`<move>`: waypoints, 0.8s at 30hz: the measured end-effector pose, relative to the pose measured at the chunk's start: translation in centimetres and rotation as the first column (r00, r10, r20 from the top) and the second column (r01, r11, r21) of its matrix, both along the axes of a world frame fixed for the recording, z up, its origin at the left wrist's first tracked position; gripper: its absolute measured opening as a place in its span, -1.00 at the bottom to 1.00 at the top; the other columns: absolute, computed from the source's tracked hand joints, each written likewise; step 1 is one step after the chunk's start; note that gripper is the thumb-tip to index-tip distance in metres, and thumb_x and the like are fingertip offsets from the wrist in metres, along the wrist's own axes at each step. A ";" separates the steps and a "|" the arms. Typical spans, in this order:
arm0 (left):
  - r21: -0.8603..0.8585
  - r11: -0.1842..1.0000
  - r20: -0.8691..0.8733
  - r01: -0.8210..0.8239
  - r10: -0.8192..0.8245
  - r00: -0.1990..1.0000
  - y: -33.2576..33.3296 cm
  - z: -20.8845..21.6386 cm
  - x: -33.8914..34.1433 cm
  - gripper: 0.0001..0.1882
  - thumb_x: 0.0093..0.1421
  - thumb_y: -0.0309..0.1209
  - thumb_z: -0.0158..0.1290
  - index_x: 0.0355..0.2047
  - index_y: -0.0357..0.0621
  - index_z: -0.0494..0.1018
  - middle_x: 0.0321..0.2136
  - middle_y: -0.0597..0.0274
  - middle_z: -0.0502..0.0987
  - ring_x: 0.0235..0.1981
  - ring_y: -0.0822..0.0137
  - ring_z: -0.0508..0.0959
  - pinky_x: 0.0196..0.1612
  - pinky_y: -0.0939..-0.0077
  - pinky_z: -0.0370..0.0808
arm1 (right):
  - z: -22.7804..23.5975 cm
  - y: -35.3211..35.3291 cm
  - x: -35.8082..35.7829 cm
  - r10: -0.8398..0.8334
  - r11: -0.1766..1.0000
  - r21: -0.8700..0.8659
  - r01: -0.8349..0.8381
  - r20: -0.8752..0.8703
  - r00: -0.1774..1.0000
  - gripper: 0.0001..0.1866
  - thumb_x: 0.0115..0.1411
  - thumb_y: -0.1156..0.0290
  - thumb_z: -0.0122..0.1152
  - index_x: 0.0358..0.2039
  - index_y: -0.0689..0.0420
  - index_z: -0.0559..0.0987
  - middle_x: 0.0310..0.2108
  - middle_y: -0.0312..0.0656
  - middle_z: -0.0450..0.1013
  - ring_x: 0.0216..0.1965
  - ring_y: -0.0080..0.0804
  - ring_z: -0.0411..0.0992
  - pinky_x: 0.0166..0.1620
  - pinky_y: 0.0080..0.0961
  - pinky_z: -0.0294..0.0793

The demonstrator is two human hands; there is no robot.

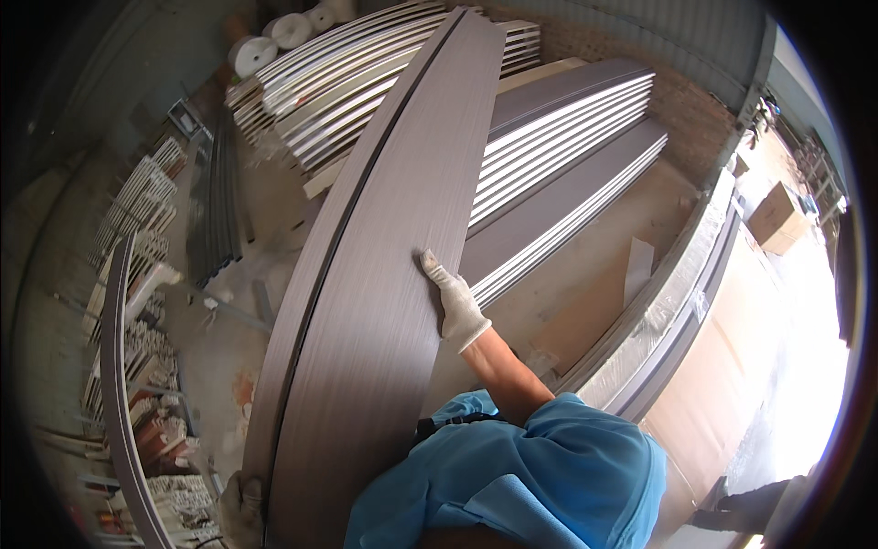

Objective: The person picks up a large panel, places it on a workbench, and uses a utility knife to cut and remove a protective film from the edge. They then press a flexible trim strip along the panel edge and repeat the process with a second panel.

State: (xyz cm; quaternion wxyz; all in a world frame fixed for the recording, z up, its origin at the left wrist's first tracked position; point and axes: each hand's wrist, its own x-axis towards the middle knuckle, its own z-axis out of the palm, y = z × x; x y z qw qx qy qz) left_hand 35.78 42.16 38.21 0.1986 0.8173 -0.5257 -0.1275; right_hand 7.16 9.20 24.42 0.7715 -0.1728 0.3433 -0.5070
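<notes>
Though broad, the panel (384, 247) between gloved fingers (432, 265)

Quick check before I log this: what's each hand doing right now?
Left hand: gloved, at the left edge of the long panel; grip can't be told.
Right hand: holding the panel's right edge, thumb on its face.

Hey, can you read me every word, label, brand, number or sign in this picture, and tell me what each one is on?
No text can be read.
Long grey-brown panel at the right hand: streaked face, no lettering visible.
Cardboard box on the right: any marking is too small and blurred to read.
White rolls at the back: no lettering can be made out.
</notes>
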 end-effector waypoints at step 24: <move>0.213 0.865 -0.262 0.454 -0.398 0.879 -41.0 -5.1 -10.0 -0.44 0.30 0.06 0.08 -0.13 -0.30 0.49 -0.32 -0.21 0.58 -0.26 -0.22 0.56 -0.15 0.12 0.45 | -5.4 -17.1 -24.2 -0.536 0.815 0.136 0.563 -0.190 0.823 -0.31 0.21 -0.06 0.35 0.05 0.32 0.49 -0.16 -0.09 0.55 -0.19 -0.38 0.55 -0.08 -0.42 0.59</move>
